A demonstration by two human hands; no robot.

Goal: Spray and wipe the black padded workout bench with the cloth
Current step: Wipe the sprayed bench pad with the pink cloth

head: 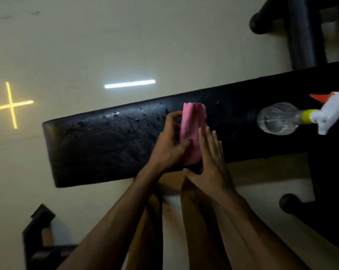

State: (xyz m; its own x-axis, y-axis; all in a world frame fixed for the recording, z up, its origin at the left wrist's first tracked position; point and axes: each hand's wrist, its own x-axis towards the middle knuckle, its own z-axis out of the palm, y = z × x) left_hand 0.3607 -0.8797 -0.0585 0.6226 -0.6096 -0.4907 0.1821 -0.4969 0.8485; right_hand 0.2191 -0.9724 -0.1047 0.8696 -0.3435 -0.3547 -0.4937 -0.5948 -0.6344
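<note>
The black padded bench runs across the view, its left half dotted with wet droplets. A pink cloth, folded into a long strip, lies on the pad near the middle. My left hand grips the cloth's left edge with fingers and thumb. My right hand lies flat with fingers straight, pressed against the cloth's right side. A clear spray bottle with a yellow collar and a white and orange trigger head lies on its side on the bench, to the right of both hands.
Black metal frame tubes with rounded end caps stand at the right, behind and in front of the bench. Another dark frame piece sits at bottom left. The glossy pale floor reflects ceiling lights.
</note>
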